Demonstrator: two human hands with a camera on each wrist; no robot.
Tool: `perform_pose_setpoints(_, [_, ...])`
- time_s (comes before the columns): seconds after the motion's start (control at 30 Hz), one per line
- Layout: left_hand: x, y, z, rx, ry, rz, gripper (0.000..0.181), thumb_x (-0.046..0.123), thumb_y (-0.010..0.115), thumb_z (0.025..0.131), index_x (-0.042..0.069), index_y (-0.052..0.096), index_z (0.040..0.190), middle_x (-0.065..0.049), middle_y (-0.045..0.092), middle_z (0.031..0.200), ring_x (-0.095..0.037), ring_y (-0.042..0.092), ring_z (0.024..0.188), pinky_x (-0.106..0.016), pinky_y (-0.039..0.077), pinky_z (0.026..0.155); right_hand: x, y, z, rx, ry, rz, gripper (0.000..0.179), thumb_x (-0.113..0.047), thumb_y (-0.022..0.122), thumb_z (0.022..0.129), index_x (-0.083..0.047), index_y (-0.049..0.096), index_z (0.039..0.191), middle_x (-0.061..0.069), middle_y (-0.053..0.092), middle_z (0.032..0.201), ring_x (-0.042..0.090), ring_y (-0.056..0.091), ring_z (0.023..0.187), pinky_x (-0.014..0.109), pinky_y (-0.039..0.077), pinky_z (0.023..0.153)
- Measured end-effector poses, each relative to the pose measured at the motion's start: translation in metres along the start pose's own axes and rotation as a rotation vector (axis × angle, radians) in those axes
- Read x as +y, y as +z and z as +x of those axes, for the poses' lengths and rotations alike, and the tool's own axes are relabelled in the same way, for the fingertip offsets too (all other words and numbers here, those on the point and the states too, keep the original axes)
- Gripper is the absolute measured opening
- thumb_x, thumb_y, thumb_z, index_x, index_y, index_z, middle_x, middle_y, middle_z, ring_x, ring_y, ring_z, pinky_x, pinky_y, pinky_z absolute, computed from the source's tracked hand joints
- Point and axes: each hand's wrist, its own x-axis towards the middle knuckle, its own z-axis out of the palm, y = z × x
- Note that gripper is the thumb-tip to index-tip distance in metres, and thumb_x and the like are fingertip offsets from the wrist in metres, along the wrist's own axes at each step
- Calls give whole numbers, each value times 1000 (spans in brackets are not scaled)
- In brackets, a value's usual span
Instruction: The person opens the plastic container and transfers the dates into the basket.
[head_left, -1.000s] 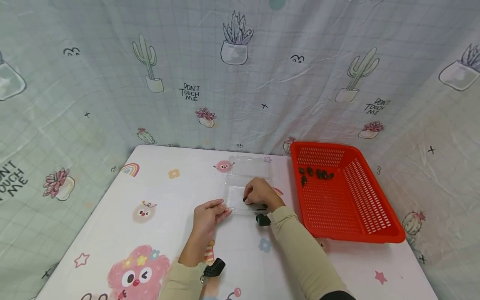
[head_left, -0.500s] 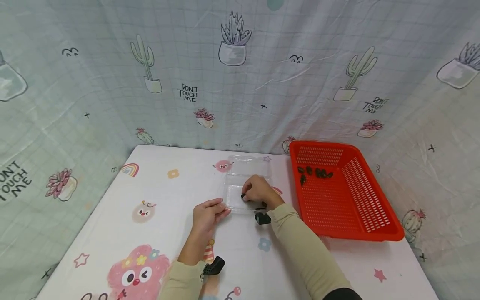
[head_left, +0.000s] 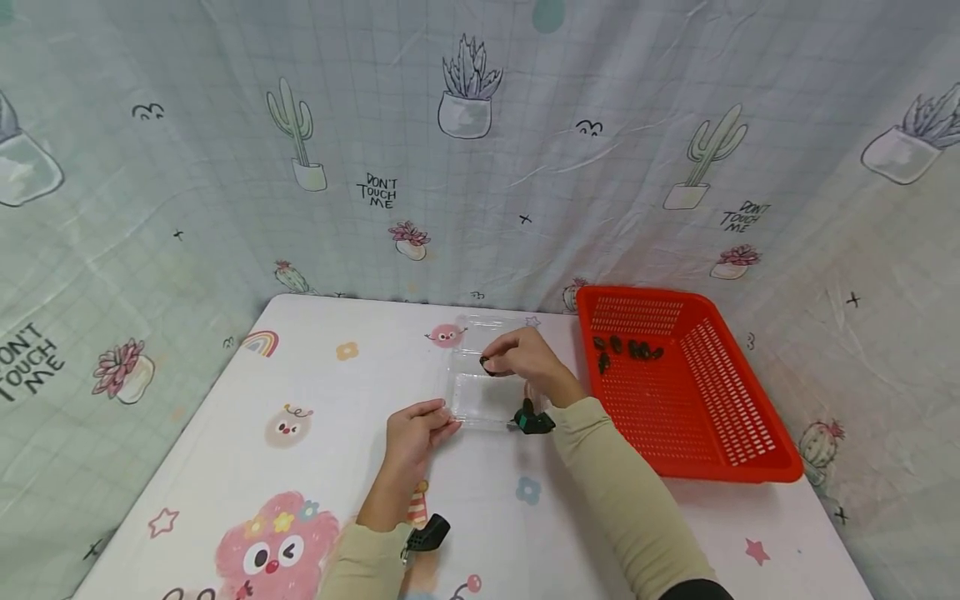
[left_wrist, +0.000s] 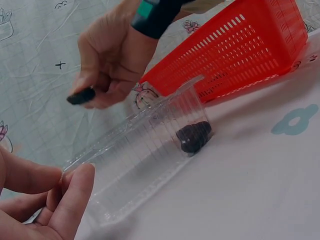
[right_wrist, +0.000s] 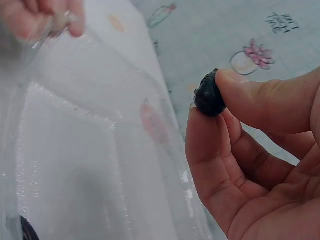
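Note:
My right hand [head_left: 528,362] pinches a small, dark, rounded, shell-like piece [right_wrist: 210,95] between thumb and fingertips, held above a clear plastic box [head_left: 480,408]. Its exact kind I cannot tell. My left hand [head_left: 412,437] grips the box at its near left corner, thumb and fingers on the rim. In the left wrist view, a few similar dark pieces [left_wrist: 194,137] lie together at the far end of the box, seen through its ribbed wall. A clear lid [head_left: 495,327] lies spread open behind the box.
To the right stands a red slotted plastic basket [head_left: 772,471], holding several dark pieces [head_left: 637,350] toward its back left. A white table [head_left: 337,467] with cartoon prints lies under everything. Behind it hangs a cactus-printed curtain [head_left: 337,242].
My right hand has lifted from down inside the box to above it and away from me, carrying the dark piece. The left hand stays at the corner.

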Motion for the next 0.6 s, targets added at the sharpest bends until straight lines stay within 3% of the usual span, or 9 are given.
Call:
perform_pose_setpoints(0.27, [-2, -2, 2, -2, 10, -10, 37, -11, 62, 95, -24, 54, 130, -11, 66, 88, -15, 72, 75, -29, 69, 75, -8, -25, -8, 38, -8, 174, 19, -2, 74, 92, 1, 78, 110, 10, 76, 106, 18, 72, 88, 37, 66, 95])
perform_pose_setpoints(0.6, [-3, -2, 1, -11, 4, -9, 38, -11, 61, 96, -23, 54, 131, -10, 65, 88, -15, 72, 76, -28, 68, 76, -1, -60, -17, 106, 2, 254, 23, -5, 70, 97, 3, 74, 118, 4, 72, 105, 18, 70, 93, 31, 65, 97])
